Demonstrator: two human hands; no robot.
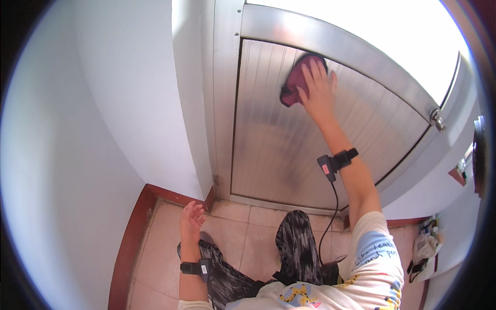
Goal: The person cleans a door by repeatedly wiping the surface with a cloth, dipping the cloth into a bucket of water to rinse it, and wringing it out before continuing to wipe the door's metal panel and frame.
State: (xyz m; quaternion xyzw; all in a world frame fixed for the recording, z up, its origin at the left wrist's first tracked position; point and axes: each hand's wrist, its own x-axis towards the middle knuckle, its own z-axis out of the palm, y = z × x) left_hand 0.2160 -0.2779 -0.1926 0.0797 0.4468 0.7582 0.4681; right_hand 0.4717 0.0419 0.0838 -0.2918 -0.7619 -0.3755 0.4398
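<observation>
My right hand (pixel 319 87) lies spread over a dark red cloth (pixel 297 79) with a black edge. It holds the cloth flat against the ribbed metal panel (pixel 279 147) of a door, just below the door's broad metal crossbar (pixel 310 31). The fingers and palm hide part of the cloth. Down at the left, my left hand (pixel 192 221) hangs in the air with loosely curled fingers and nothing in it. The closest things to it are the wall corner and the dark red skirting (pixel 178 197).
A metal door knob (pixel 438 120) sits at the crossbar's right end. White wall (pixel 128 97) stands close on the left. From the sensor strap (pixel 335 164) on my right forearm, a black cable (pixel 329 224) runs down. A shelf with several items (pixel 425 248) is at the lower right.
</observation>
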